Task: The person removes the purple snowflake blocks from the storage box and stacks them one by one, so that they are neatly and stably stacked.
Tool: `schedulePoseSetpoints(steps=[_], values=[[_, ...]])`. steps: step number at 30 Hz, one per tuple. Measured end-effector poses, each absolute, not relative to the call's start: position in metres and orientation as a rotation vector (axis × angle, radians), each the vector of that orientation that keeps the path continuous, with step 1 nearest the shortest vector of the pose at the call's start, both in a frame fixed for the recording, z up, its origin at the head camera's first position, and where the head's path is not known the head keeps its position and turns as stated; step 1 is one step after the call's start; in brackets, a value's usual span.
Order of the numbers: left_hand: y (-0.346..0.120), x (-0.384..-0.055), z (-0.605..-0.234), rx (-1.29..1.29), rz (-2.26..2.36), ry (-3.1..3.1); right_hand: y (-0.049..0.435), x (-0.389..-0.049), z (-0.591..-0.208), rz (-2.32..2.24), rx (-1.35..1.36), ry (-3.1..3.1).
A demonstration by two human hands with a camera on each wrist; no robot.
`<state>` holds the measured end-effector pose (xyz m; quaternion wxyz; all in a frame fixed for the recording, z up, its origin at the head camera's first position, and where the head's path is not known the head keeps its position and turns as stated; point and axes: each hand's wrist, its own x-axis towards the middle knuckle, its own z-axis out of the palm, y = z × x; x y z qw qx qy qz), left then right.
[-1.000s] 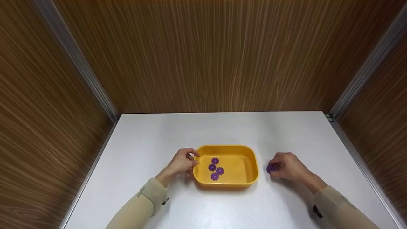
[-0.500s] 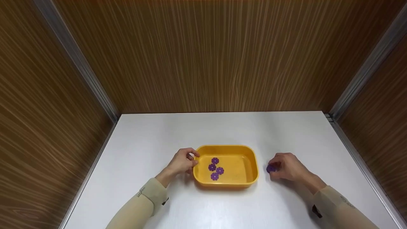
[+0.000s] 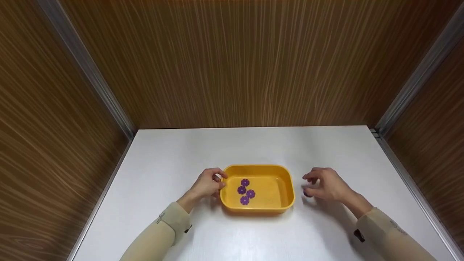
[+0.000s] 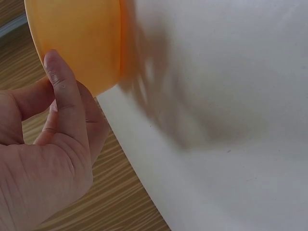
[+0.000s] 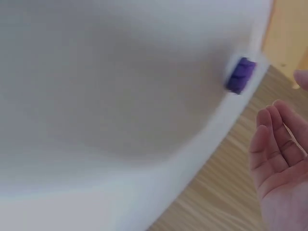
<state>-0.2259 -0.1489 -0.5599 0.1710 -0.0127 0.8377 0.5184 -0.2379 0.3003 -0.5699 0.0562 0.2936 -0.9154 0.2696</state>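
A shallow yellow tray point(image 3: 259, 210) stands on the white table. Inside, towards its left, lie several purple flower-shaped pieces point(image 3: 245, 200). My left hand point(image 3: 206, 184) holds the tray's left rim between thumb and fingers; in the left wrist view a fingertip of that hand point(image 4: 67, 139) rests against the tray's outer wall point(image 4: 82, 43). To the right of the tray, my right hand point(image 3: 328, 185) hovers with thumb and fingers spread apart. Beneath it a small stack of purple pieces point(image 5: 241, 75) stands on the table, apart from the fingers in the right wrist view and mostly hidden in the head view.
Wood-grain panels point(image 3: 250, 65) enclose the table point(image 3: 181, 152) at the back and both sides. Metal rails point(image 3: 99, 79) run along the corners where the panels meet.
My right hand has let go of the purple stack, spread its fingers and risen slightly away from it. The left hand and tray have stayed in place.
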Motion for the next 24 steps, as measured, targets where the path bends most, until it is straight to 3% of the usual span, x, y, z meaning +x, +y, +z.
schedulePoseSetpoints(steps=[12, 24], values=[[-0.150, -0.227, -0.561, -0.039, 1.456, 2.389, 0.248, -0.240, -0.540, 0.887, 1.116, -2.631], [-0.149, -0.227, -0.561, -0.067, 1.467, 2.388, 0.205, -0.240, -0.536, 0.938, 1.209, -2.666]])
